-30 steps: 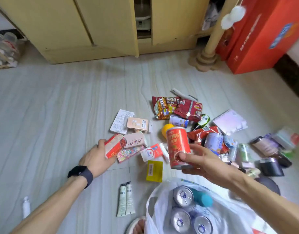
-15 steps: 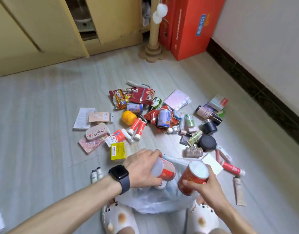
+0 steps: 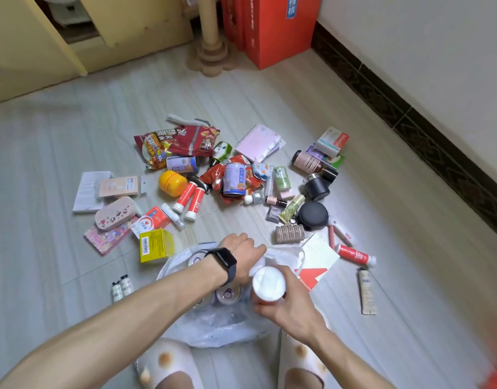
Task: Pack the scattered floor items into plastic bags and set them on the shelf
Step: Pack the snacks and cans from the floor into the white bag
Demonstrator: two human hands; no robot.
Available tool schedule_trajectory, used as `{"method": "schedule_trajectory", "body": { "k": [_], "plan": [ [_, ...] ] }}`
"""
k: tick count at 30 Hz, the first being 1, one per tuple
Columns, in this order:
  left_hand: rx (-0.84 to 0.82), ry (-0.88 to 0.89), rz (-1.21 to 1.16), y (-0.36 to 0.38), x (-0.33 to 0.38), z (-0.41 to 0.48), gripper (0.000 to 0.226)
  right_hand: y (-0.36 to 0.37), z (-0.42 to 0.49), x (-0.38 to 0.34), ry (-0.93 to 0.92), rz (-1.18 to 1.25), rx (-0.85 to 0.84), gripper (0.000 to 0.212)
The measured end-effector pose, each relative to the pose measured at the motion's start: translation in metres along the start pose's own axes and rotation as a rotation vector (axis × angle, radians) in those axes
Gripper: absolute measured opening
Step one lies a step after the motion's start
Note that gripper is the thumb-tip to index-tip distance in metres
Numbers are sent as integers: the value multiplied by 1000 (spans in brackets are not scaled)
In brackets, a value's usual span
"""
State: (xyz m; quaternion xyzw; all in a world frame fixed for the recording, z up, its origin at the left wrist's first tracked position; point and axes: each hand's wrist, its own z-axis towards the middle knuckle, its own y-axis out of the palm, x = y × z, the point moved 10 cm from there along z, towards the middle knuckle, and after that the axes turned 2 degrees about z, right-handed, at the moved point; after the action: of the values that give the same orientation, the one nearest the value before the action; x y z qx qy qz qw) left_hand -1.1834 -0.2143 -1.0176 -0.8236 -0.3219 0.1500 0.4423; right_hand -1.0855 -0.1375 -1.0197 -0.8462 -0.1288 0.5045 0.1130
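Observation:
A translucent white plastic bag [image 3: 213, 329] lies open on the floor between my feet, with several silver-topped cans [image 3: 227, 293] inside. My left hand [image 3: 241, 255], watch on the wrist, reaches into the bag's mouth and grips a white-lidded can [image 3: 257, 267] that is mostly hidden under the fingers. My right hand [image 3: 288, 308] holds a red can [image 3: 268, 283] upright just above the bag, its white lid facing me. Scattered items lie beyond: snack bags [image 3: 180, 141], a blue-and-white can [image 3: 234, 178], a yellow ball [image 3: 173, 183], red tubes [image 3: 189, 198], a yellow box [image 3: 155, 245].
A pink notebook [image 3: 258, 141], a black round case [image 3: 312, 216] and small bottles lie to the right. A yellow cabinet [image 3: 135, 26], a scratching post [image 3: 211, 49] and red boxes [image 3: 272, 32] stand at the back. A wall with dark skirting [image 3: 410, 119] runs along the right.
Both hands brought red cans from the pile back to the bag. My left hand has sunk its can into the bag's mouth; the right one's can now hangs over the bag.

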Motion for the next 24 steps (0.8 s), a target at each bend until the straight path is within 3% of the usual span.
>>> {"method": "schedule_trajectory", "body": {
  "k": [6,11,13,17,20,24],
  "plan": [
    [-24,-46,-121,25,-21,-2,58,26,16,-7,-170,-261,-212,55],
    [-95,-116,-322,34,-32,-7,75,27,21,12,-188,-562,-266,74],
    [-94,-130,-346,38,-33,-8,79,25,16,6,-212,-641,-224,79],
    [-91,-136,-353,41,-34,-7,85,8,5,-30,-428,-575,62,66],
    [1,-119,-367,36,-40,-11,83,22,11,-33,-458,-701,41,63],
    [205,-224,-381,42,-55,-41,82,43,18,-8,-478,-898,-62,61]
  ]
}}
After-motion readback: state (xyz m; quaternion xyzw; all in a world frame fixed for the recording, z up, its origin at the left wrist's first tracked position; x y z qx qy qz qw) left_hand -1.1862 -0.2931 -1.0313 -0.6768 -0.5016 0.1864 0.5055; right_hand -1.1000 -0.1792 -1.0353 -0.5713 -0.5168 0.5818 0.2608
